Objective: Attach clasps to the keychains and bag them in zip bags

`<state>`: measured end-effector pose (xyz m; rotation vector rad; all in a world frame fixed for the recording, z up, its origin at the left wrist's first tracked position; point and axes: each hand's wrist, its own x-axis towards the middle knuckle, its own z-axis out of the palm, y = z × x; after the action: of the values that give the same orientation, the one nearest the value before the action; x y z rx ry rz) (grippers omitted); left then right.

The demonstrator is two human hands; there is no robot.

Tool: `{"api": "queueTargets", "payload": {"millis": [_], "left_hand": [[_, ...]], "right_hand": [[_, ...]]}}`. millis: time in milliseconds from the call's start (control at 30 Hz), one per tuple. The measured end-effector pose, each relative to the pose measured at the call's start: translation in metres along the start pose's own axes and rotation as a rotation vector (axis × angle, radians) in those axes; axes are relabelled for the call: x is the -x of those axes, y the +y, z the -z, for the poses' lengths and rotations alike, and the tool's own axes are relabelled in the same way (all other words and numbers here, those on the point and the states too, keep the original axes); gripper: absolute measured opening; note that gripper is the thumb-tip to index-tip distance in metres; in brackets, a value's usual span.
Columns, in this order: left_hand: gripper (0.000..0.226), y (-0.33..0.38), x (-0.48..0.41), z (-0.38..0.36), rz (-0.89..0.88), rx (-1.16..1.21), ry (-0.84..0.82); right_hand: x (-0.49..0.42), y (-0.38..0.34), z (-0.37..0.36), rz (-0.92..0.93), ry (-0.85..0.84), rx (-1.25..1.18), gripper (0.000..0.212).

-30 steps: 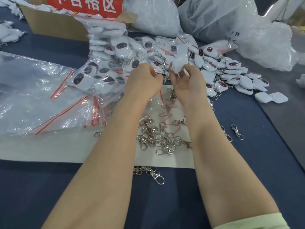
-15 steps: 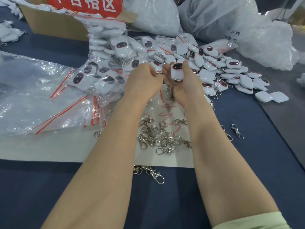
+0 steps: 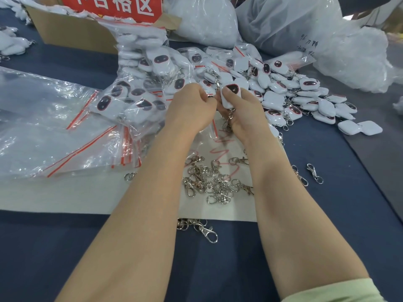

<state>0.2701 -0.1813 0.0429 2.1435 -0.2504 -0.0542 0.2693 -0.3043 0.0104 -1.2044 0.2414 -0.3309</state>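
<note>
The right hand (image 3: 245,113) grips a white keychain (image 3: 231,93) above the tabletop (image 3: 353,214), a metal clasp (image 3: 228,122) dangling beneath it. The left hand (image 3: 192,106) curls beside it (whatever its fingertips pinch is hidden).

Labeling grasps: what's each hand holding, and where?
Right hand grips a white keychain by its lower half, thumb on its left edge. Left hand fingers are curled beside it; what they pinch is hidden.
</note>
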Motion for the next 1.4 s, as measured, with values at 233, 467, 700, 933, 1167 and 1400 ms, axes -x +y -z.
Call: {"api": "queueTargets", "payload": {"millis": [233, 467, 700, 933, 1167, 1400], "left_hand": [[0.023, 0.000, -0.001, 0.000, -0.003, -0.010, 0.012], [0.021, -0.001, -0.001, -0.001, -0.007, -0.022, 0.018], [0.019, -0.001, 0.001, -0.001, -0.011, -0.014, 0.007], [0.019, 0.000, 0.001, -0.001, -0.005, -0.005, 0.007], [0.020, 0.001, 0.001, -0.001, -0.006, 0.003, 0.002], [0.018, 0.007, 0.000, 0.007, -0.055, 0.070, 0.068]], "right_hand": [[0.006, -0.001, 0.000, 0.062, -0.092, 0.023, 0.007], [0.004, -0.003, -0.005, -0.013, -0.027, -0.084, 0.019], [0.006, -0.004, -0.004, 0.024, -0.005, -0.078, 0.022], [0.005, -0.003, -0.003, -0.008, -0.070, -0.032, 0.030], [0.006, -0.007, -0.004, 0.021, -0.080, 0.022, 0.027], [0.009, -0.023, -0.014, 0.033, -0.008, 0.445, 0.017]]}}
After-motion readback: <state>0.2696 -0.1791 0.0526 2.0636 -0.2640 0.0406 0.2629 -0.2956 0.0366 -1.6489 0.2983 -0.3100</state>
